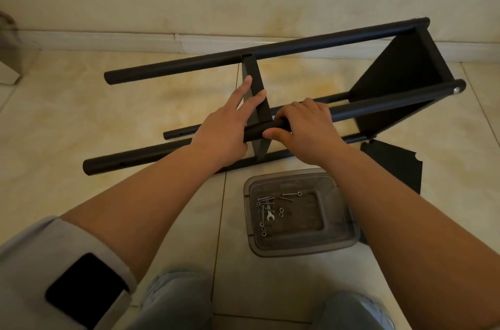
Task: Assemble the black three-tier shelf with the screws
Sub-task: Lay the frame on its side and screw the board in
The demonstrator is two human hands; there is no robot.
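Shelf: we see the black metal three-tier shelf frame lying on its side on the beige tiled floor, at 12 o'clock from us.
Left grip: our left hand lies open, fingers straight against the black middle shelf panel.
Right grip: our right hand curls round the near black tube leg.
Screws: silver screws sit in a grey plastic tray at 5 o'clock from the hands.

The shelf frame lies on its side on the tiled floor, before the wall's skirting board. A loose shelf panel lies flat at its right, partly under it. Nearer the person, a plastic tray holds screws, nuts and what seems a small spanner.
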